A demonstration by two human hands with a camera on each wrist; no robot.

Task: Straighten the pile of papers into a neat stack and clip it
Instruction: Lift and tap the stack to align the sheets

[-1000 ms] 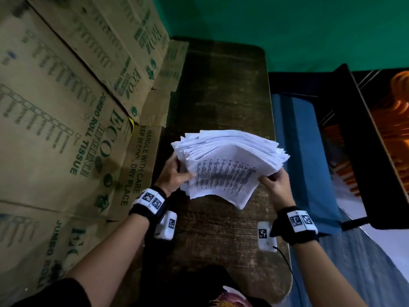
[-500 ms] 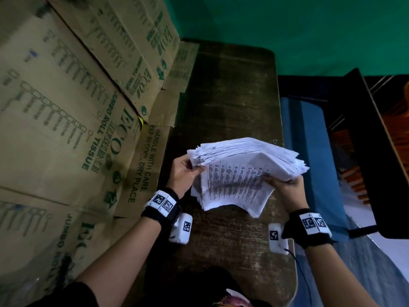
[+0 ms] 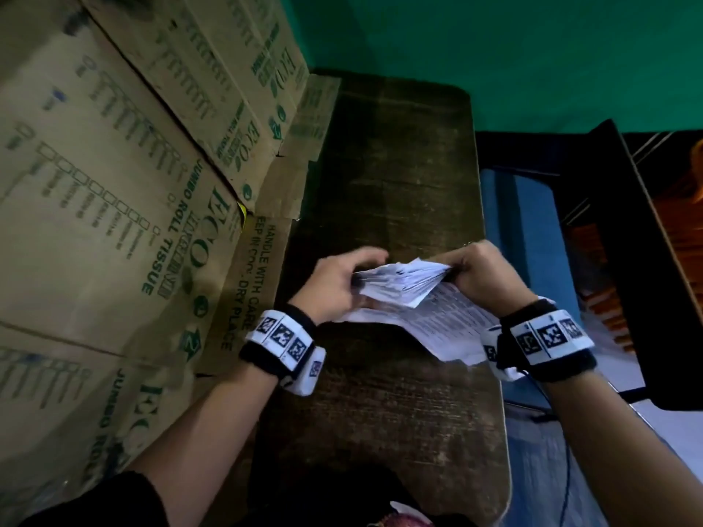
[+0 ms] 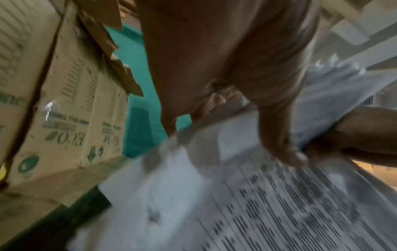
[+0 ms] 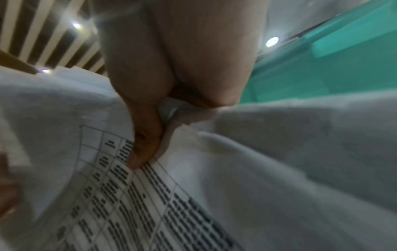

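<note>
— Where are the papers (image 3: 411, 294)?
— Above the table (image 3: 399, 165), between both hands.
— Fingers?
— Left hand (image 3: 334, 287) curls round one edge; right hand (image 3: 483, 275) pinches the other, thumb on top.

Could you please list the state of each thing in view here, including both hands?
papers: uneven pile, sheets fanned and drooping, held above the table between both hands, not clipped.
left hand: holds the pile's left edge, thumb on the printed sheet.
right hand: grips the pile's right edge, fingers curled.
table: dark wood top.
boxes: cardboard, stacked along the table's left side.
</note>
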